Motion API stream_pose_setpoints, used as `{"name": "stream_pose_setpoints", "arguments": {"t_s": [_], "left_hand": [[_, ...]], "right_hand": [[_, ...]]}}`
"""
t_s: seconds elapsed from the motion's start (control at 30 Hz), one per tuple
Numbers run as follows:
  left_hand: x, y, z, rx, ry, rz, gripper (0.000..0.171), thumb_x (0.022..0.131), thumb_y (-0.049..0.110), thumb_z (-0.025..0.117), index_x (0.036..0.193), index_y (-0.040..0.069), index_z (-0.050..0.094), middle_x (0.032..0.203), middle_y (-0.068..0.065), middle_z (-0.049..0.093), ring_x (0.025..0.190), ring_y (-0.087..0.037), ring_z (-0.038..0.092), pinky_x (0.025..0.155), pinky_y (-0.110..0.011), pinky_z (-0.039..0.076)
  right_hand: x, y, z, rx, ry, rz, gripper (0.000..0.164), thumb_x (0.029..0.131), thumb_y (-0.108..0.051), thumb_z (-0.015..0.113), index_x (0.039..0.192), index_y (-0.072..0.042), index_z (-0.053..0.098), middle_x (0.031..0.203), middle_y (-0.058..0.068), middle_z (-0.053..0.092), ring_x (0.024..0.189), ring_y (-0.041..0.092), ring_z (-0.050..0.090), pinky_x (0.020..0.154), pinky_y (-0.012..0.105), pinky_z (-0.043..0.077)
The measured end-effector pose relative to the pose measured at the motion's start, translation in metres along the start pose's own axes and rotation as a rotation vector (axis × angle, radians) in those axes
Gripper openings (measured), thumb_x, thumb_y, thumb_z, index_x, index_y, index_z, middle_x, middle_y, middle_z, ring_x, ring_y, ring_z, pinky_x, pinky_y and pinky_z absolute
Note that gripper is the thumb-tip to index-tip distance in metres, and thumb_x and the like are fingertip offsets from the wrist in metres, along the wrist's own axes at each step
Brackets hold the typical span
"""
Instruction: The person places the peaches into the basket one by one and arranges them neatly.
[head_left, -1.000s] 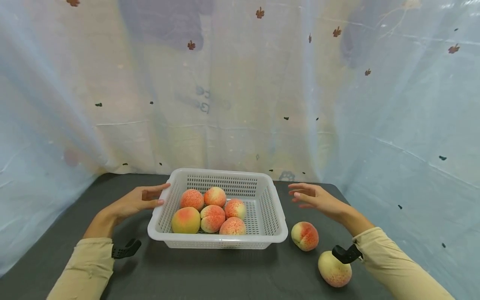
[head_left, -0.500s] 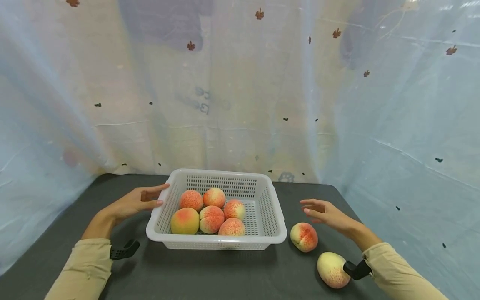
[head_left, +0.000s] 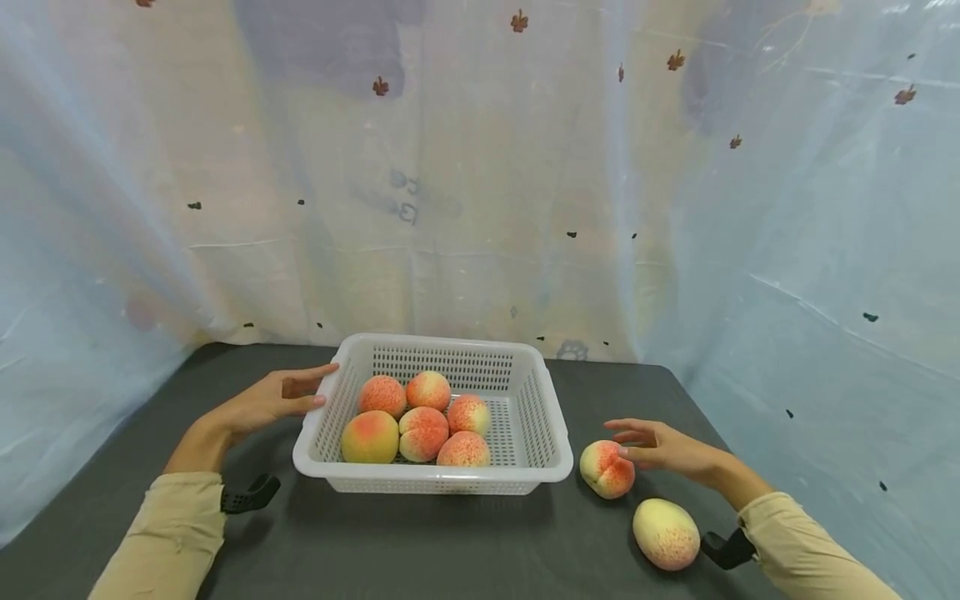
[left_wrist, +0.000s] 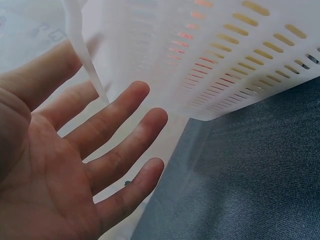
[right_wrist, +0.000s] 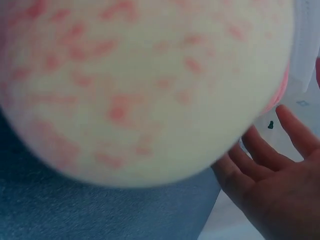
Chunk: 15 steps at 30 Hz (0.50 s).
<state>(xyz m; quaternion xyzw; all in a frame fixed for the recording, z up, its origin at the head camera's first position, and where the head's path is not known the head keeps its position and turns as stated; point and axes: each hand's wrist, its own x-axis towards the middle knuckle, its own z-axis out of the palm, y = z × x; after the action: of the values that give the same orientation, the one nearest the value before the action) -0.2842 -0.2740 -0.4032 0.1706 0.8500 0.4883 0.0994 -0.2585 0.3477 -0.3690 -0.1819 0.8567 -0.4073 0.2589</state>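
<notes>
My left hand (head_left: 266,404) is at the left rim of a white perforated plastic basket (head_left: 450,473). Its thumb and index finger lie at the rim, while the other fingers stretch out, spread, beside the basket wall (left_wrist: 240,55) in the left wrist view. Several peaches (head_left: 424,435) lie in the basket, mostly on its left side. Over a red-and-cream peach (head_left: 602,473) on the table hovers my right hand (head_left: 667,452), fingers loosely bent and thumb right at the fruit's upper side. A pale yellow peach (head_left: 666,535) sits nearer me and fills much of the right wrist view (right_wrist: 150,100).
A dark cloth-covered table (head_left: 420,550) carries everything. Behind it and to the right hang pale plastic sheets (head_left: 480,208) with small leaf marks. Each wrist wears a black strap mount (head_left: 251,496).
My right hand has moved from beside the basket's right end toward me and down to the red-and-cream peach. The left hand has stayed at the rim.
</notes>
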Motion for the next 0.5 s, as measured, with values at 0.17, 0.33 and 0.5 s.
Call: {"name": "stream_pose_setpoints", "arguments": {"t_s": [0.17, 0.33, 0.5], "left_hand": [[0.0021, 0.0003, -0.0003, 0.007, 0.002, 0.009, 0.071, 0.099, 0.033, 0.065, 0.160, 0.017, 0.031, 0.157, -0.024, 0.042, 0.135, -0.043, 0.053, 0.103, -0.061, 0.049], [0.0019, 0.0018, -0.0007, 0.008, 0.004, 0.010, 0.071, 0.100, 0.033, 0.064, 0.160, 0.017, 0.030, 0.157, -0.025, 0.042, 0.134, -0.043, 0.054, 0.103, -0.062, 0.049], [-0.0014, 0.0021, -0.0009, 0.007, -0.001, 0.005, 0.072, 0.100, 0.032, 0.064, 0.161, 0.017, 0.029, 0.156, -0.025, 0.043, 0.132, -0.040, 0.056, 0.103, -0.061, 0.050]], "right_hand": [[-0.0059, 0.0068, -0.0014, 0.009, -0.075, -0.019, 0.068, 0.104, -0.022, 0.056, 0.160, -0.002, 0.023, 0.159, 0.035, 0.028, 0.146, 0.058, 0.027, 0.109, 0.062, 0.043], [-0.0059, 0.0099, -0.0002, -0.009, -0.110, -0.085, 0.068, 0.103, -0.017, 0.060, 0.159, 0.000, 0.025, 0.158, 0.035, 0.031, 0.141, 0.060, 0.033, 0.105, 0.049, 0.049], [-0.0010, 0.0093, 0.0061, -0.085, -0.095, -0.197, 0.063, 0.102, -0.013, 0.060, 0.155, 0.006, 0.031, 0.154, 0.037, 0.036, 0.138, 0.040, 0.049, 0.099, 0.026, 0.051]]}}
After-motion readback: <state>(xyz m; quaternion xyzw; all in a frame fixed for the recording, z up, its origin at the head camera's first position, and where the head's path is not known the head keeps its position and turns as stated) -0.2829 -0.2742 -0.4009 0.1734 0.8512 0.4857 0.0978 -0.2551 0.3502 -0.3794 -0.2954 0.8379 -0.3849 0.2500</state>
